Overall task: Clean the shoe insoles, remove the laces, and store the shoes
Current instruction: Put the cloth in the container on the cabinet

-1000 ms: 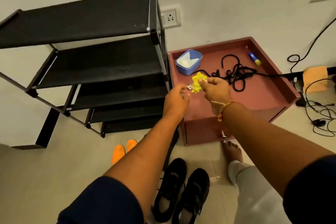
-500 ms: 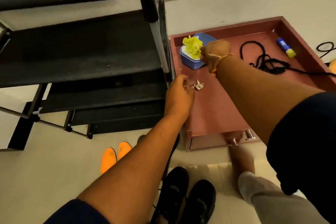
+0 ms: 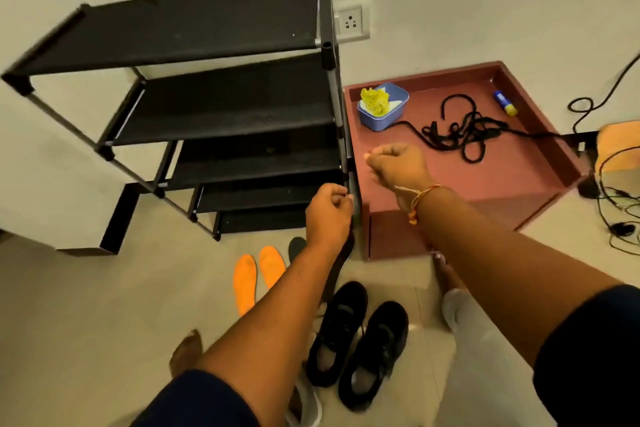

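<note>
Head view: the 2 black shoes (image 3: pixel 356 343) stand side by side on the floor (image 3: pixel 86 322), toes toward the person, between the forearms. Just beyond them lie 2 orange insoles (image 3: pixel 258 274), and a dark insole (image 3: pixel 296 247) shows beside the left wrist. The laces (image 3: pixel 460 135) lie in a loose black tangle on the red counter (image 3: pixel 502 180), well apart from the shoes. At the counter's back left corner a blue tub (image 3: pixel 388 111) holds a yellow cloth (image 3: pixel 374 100); a blue and yellow tube (image 3: pixel 505 103) lies near the back right rim.

The left grip (image 3: pixel 329 215) is curled by the front post of the black rack (image 3: pixel 207 104), thumb against fingers; I cannot tell whether it pinches anything. The right grip (image 3: pixel 398 166), with a thread band at its wrist, hangs over the counter's left edge, fingers curled in with nothing in them.
</note>
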A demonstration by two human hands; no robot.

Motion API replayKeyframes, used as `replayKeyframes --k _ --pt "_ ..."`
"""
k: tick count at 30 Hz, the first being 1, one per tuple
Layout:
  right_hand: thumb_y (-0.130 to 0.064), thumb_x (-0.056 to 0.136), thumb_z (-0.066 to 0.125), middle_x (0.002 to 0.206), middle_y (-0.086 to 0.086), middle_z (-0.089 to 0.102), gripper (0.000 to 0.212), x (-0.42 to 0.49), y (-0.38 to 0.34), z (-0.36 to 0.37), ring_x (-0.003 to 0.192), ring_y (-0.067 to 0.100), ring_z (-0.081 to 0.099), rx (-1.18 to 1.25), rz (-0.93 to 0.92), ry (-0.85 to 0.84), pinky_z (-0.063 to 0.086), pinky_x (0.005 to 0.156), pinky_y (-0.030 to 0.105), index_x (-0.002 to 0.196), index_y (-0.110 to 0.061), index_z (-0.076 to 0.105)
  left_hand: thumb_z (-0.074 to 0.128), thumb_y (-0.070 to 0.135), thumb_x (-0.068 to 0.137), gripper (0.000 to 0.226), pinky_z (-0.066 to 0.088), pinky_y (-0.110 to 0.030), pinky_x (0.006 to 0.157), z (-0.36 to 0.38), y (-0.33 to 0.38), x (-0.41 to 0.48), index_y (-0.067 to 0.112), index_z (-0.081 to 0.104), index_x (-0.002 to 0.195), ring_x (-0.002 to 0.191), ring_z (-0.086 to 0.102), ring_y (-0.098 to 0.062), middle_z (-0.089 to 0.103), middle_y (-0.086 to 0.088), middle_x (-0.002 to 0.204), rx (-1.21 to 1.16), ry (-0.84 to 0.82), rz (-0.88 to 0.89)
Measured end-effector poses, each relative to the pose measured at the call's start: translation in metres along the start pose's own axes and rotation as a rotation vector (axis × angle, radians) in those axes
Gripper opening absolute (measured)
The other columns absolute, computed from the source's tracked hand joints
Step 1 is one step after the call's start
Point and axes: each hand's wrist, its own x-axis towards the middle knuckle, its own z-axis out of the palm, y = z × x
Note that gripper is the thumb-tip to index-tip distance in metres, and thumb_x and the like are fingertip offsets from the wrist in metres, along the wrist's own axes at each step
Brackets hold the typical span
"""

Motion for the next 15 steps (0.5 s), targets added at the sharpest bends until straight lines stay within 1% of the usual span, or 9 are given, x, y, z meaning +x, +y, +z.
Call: replayKeyframes --k 2,5,7,9,10,11,13,14,15 --pt "-0.016 0.083 0.077 0.061 0.004 0.061 0.020 -0.053 0.014 0.003 0.049 0.011 0.053 -0.085 0.006 -0.081 0.050 0.049 0.024 0.071 -0.013 0.063 0.064 0.017 0.097 0.003 0.057 -0.042 0.078 -0.017 -0.011 -0.038 0.015 0.065 0.096 0.080 0.065 -0.019 0.066 0.000 0.081 0.032 0.025 -0.024" --pt "-0.026 0.086 0.076 0.057 0.001 0.059 0.025 -0.122 0.037 0.011 0.044 0.007 0.050 -0.169 0.021 -0.196 0.044 0.045 0.020 0.069 -0.012 0.063 0.064 0.022 0.096 0.009 0.056 -0.041 0.072 -0.039 -0.031 -0.087 0.015 0.067 0.091 0.079 0.067 -0.021 0.069 -0.004 0.082 0.077 0.039 -0.023" --pt "-0.027 0.089 0.072 0.054 0.000 0.060 0.029 -0.159 0.053 0.016 0.043 0.007 0.050 -0.227 0.026 -0.241 0.044 0.044 0.020 0.068 -0.010 0.064 0.061 0.021 0.097 0.012 0.052 -0.037 0.064 -0.051 -0.049 -0.116 0.014 0.067 0.089 0.073 0.065 -0.020 0.069 -0.003 0.079 0.119 0.043 -0.013" --pt "-0.026 0.094 0.066 0.057 -0.001 0.064 0.030 -0.182 0.070 0.021 0.047 0.008 0.054 -0.320 0.032 -0.292 0.047 0.049 0.022 0.070 -0.008 0.066 0.057 0.020 0.099 0.017 0.044 -0.029 0.055 -0.064 -0.066 -0.139 0.010 0.067 0.089 0.064 0.058 -0.015 0.067 -0.003 0.076 0.165 0.037 -0.026" --pt "-0.023 0.096 0.062 0.060 0.001 0.066 0.028 -0.188 0.076 0.021 0.051 0.009 0.056 -0.385 0.043 -0.321 0.049 0.052 0.022 0.073 -0.008 0.066 0.056 0.019 0.099 0.019 0.044 -0.028 0.055 -0.069 -0.073 -0.146 0.009 0.068 0.088 0.063 0.057 -0.015 0.069 -0.004 0.076 0.174 0.022 -0.041" --pt "-0.020 0.098 0.058 0.065 0.003 0.067 0.026 -0.194 0.081 0.022 0.054 0.010 0.058 -0.458 0.059 -0.359 0.049 0.052 0.021 0.077 -0.007 0.067 0.054 0.017 0.099 0.020 0.048 -0.030 0.058 -0.074 -0.084 -0.152 0.010 0.068 0.086 0.066 0.061 -0.017 0.071 -0.006 0.078 0.174 0.011 -0.062" --pt "-0.013 0.101 0.051 0.075 0.006 0.068 0.021 -0.197 0.087 0.024 0.059 0.010 0.060 -0.589 0.078 -0.439 0.048 0.047 0.015 0.088 -0.005 0.066 0.050 0.009 0.097 0.024 0.058 -0.039 0.073 -0.080 -0.106 -0.158 0.017 0.065 0.080 0.078 0.069 -0.025 0.073 -0.009 0.083 0.153 -0.012 -0.115" --pt "-0.012 0.101 0.050 0.079 0.007 0.069 0.019 -0.196 0.089 0.026 0.062 0.010 0.062 -0.659 0.069 -0.471 0.049 0.049 0.014 0.092 -0.006 0.065 0.048 0.007 0.097 0.027 0.059 -0.043 0.079 -0.083 -0.115 -0.159 0.021 0.063 0.079 0.082 0.071 -0.028 0.073 -0.009 0.084 0.144 -0.025 -0.148" --pt "-0.012 0.100 0.050 0.084 0.008 0.071 0.018 -0.193 0.092 0.027 0.068 0.013 0.065 -0.735 0.043 -0.490 0.054 0.057 0.017 0.093 -0.007 0.066 0.046 0.006 0.097 0.028 0.059 -0.046 0.082 -0.084 -0.125 -0.158 0.022 0.061 0.080 0.085 0.071 -0.029 0.072 -0.007 0.084 0.140 -0.039 -0.179"
